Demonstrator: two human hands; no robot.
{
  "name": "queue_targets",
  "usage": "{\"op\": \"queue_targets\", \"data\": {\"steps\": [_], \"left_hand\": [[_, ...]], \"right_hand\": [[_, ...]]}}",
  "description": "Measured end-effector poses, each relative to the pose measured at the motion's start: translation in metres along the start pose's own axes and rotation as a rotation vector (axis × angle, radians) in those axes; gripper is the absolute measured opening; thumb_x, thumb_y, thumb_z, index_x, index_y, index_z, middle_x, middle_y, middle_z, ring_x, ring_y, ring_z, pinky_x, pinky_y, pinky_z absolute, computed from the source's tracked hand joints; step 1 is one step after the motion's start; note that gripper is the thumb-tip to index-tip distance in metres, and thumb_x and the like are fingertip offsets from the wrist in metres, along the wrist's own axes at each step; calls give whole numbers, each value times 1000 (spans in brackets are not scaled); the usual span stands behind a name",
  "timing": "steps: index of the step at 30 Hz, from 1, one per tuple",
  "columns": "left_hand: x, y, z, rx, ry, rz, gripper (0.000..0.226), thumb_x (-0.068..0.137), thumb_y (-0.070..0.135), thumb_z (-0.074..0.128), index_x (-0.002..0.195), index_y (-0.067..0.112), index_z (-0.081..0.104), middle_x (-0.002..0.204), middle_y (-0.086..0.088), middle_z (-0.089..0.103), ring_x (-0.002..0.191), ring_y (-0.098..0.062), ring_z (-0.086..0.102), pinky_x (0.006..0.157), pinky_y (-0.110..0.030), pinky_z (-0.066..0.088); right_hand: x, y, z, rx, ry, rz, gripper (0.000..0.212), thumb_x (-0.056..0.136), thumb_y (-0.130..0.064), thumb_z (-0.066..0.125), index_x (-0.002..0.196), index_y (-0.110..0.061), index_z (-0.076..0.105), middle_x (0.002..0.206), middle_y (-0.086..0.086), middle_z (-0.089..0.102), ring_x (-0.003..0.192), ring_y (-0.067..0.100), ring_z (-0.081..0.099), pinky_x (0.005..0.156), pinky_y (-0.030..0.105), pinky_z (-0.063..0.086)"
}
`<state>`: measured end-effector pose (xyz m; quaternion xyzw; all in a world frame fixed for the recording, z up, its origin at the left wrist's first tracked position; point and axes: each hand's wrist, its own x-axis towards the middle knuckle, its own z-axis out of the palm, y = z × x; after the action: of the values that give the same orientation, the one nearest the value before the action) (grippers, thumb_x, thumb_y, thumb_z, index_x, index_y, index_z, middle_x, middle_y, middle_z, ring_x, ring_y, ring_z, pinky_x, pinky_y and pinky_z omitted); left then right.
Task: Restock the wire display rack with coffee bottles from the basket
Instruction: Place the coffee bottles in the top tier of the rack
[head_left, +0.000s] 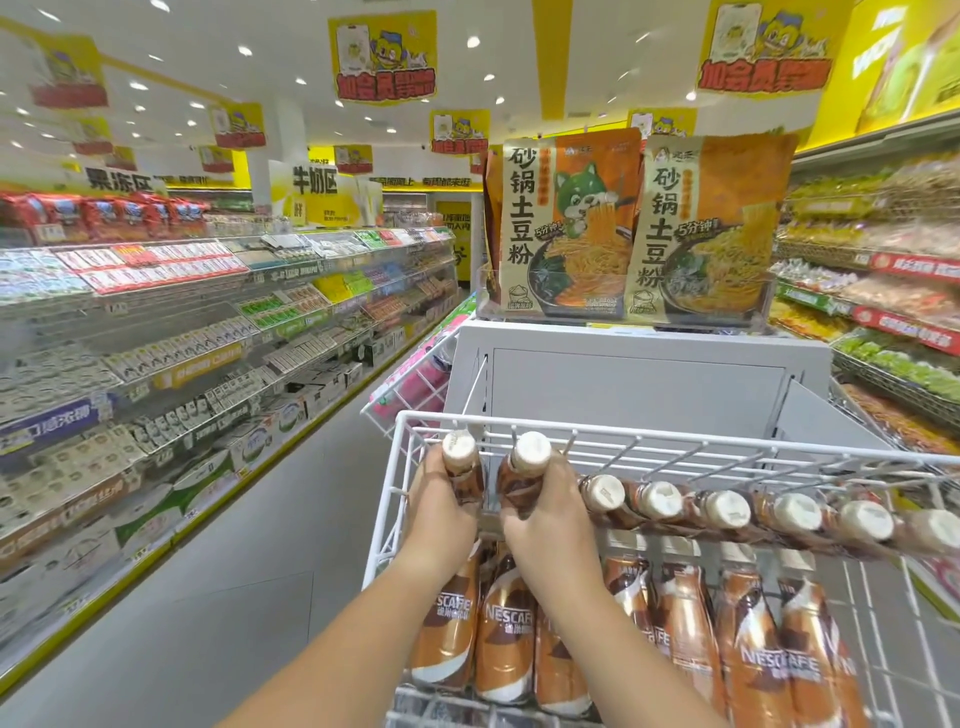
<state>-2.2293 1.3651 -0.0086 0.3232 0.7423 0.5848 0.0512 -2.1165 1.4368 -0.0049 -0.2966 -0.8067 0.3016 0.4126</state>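
White wire rack (675, 437), left end of the upper tier: left hand (441, 506) curls round one bottle (460, 457), right hand (550, 512) round a second bottle (527, 462). Seat both flush beside the row (722, 512) on the right, minding the hooks (570, 442) overhead. Far behind stand noodle packs (566, 228); no basket in view

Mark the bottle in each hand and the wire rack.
left-hand bottle (458, 448): head view, on its cream cap.
right-hand bottle (530, 451): head view, on its cream cap.
wire rack (519, 419): head view, on its top front rail.
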Motion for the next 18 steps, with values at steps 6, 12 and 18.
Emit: {"op": "queue_targets", "data": {"steps": [6, 12, 18], "left_hand": [[1, -2, -1, 49, -21, -50, 64, 75, -7, 60, 111, 45, 48, 112, 5, 63, 98, -18, 64, 85, -45, 58], [4, -3, -1, 96, -58, -92, 58, 84, -4, 63, 130, 29, 46, 119, -3, 61, 107, -26, 62, 95, -47, 55], [3, -2, 1, 145, -46, -113, 53, 87, 2, 67, 132, 21, 47, 123, -5, 57, 110, -28, 59, 98, -47, 52]], "right_hand": [[4, 2, -4, -131, -104, -26, 57, 88, -16, 67, 140, -18, 44, 134, 0, 51, 123, 21, 52, 99, 29, 42], [10, 4, -7, -286, -174, -58, 64, 90, -1, 62, 149, -17, 41, 139, 3, 52, 124, 25, 53, 99, 30, 43], [14, -1, -7, -240, -181, -17, 40, 88, -2, 59, 124, -19, 55, 116, 0, 56, 105, 24, 57, 81, 29, 44]]}}
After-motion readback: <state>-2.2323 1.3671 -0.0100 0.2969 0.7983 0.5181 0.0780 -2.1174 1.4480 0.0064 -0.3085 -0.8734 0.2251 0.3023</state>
